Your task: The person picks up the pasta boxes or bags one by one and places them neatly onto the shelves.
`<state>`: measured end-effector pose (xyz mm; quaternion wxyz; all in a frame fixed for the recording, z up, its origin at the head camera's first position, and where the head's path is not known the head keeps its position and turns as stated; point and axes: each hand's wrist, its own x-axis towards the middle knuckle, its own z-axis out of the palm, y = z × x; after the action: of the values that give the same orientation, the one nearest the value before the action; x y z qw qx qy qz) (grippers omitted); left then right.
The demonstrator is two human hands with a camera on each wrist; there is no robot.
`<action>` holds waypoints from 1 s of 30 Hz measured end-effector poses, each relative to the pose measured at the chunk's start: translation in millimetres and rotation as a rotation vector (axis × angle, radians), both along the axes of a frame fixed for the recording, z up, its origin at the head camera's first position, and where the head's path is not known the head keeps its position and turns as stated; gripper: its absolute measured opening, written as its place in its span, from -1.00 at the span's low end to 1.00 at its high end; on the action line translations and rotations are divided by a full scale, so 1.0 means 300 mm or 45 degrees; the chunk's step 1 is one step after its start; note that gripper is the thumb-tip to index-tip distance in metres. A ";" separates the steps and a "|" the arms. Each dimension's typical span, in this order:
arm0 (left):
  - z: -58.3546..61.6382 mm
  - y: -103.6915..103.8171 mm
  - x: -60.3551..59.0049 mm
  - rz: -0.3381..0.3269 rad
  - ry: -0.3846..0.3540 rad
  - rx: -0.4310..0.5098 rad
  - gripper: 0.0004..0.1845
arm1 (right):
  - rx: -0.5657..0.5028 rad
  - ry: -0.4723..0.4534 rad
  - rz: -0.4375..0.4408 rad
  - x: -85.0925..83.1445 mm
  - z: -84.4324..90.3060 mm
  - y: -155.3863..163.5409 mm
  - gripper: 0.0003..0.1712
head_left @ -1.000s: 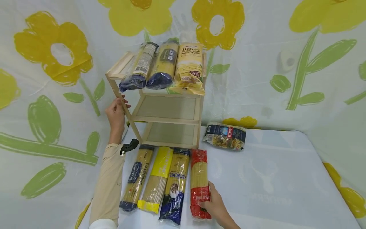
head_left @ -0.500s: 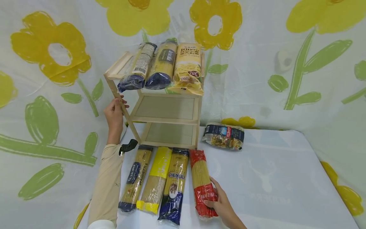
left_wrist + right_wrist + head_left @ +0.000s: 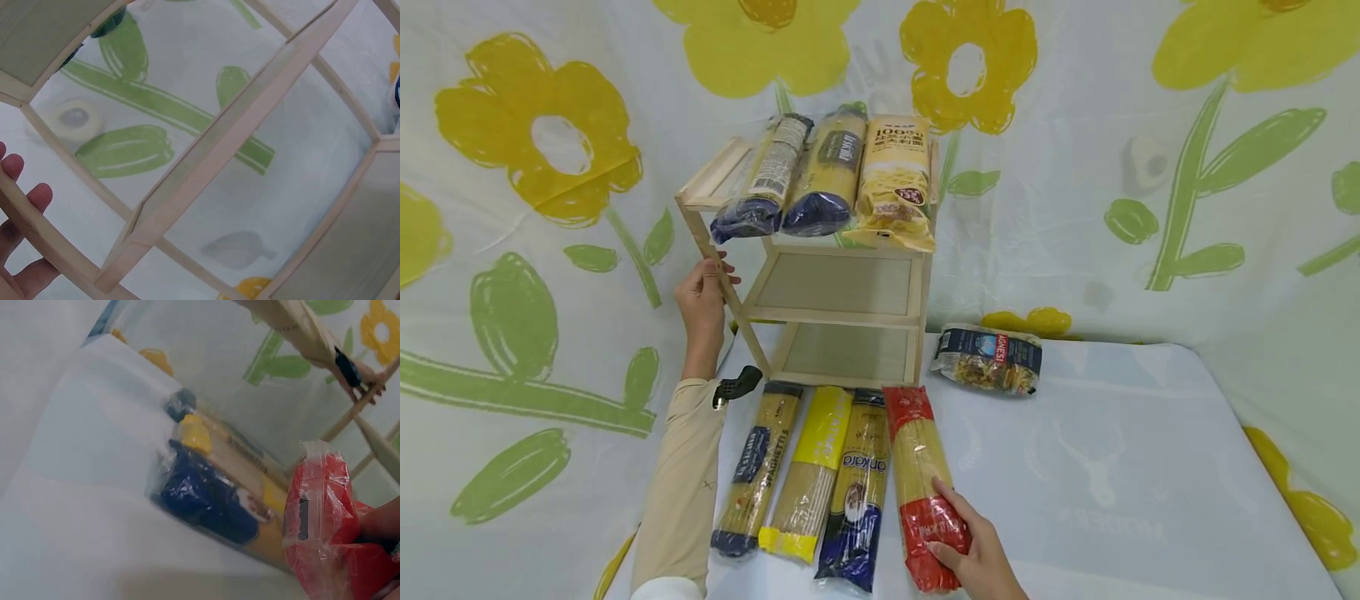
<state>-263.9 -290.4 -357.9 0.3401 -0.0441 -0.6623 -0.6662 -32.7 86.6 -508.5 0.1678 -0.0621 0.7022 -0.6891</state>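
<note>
– What do we wear behind the left hand (image 3: 702, 296)?
– We wear a creased beige sleeve (image 3: 679, 500) with a small dark mark (image 3: 708, 483), a bent black unit (image 3: 740, 385) at its cuff, and white fabric (image 3: 670, 587) farther up.

The red-ended pack (image 3: 918, 483), pale strands showing through its middle, is slanting, its far end nosing towards the rack's (image 3: 838, 281) front right corner; that wooden three-tier rack is standing near the table's (image 3: 1120, 467) far left corner.
</note>
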 end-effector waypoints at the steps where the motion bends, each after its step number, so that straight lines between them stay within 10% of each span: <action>1: 0.001 0.000 0.000 0.000 0.002 -0.003 -0.64 | -0.017 0.001 0.011 0.005 0.011 -0.001 -0.14; 23: 0.010 0.002 0.013 0.013 -0.030 -0.021 -0.65 | -0.063 0.077 0.070 0.001 0.255 -0.034 -0.18; 30: 0.005 0.002 0.013 0.035 -0.020 -0.047 -0.65 | -0.049 0.273 0.035 -0.040 0.319 -0.045 -0.19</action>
<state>-260.1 -289.8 -356.4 0.3431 -0.0362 -0.6777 -0.6494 -44.6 73.0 -412.9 0.0998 -0.1484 0.7018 -0.6896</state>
